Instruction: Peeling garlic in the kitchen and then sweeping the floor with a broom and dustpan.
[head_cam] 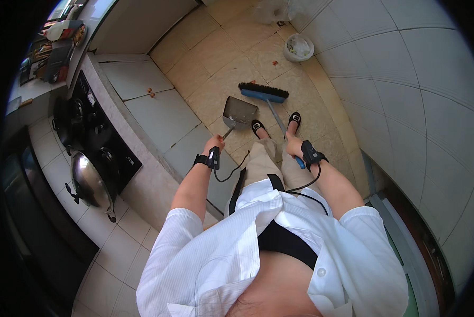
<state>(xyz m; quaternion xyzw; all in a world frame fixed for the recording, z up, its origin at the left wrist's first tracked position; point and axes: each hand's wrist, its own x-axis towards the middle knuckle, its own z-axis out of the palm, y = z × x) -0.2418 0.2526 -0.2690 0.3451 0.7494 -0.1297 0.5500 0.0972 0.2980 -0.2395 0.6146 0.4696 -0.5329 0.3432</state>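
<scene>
My left hand (215, 143) is closed around the metal handle of a dustpan (241, 110). The pan lies on the tiled floor by my shoe, with small pale debris in it. In my right hand (294, 146) is the grey pole of a broom (264, 95), its blue grip end sticking out below my fist. The broom's blue head with dark bristles rests on the floor beyond the dustpan, a little to its right. A small red scrap (275, 63) lies on the floor past the bristles, and another reddish bit (253, 81) touches the bristle edge.
A white bin (298, 48) with a plastic liner stands by the tiled wall on the right. Clear plastic bags (274, 11) lie beyond it. Low cabinets (161, 115) run along the left, under a counter with a black cooktop (102, 130) and a lidded wok (88, 178).
</scene>
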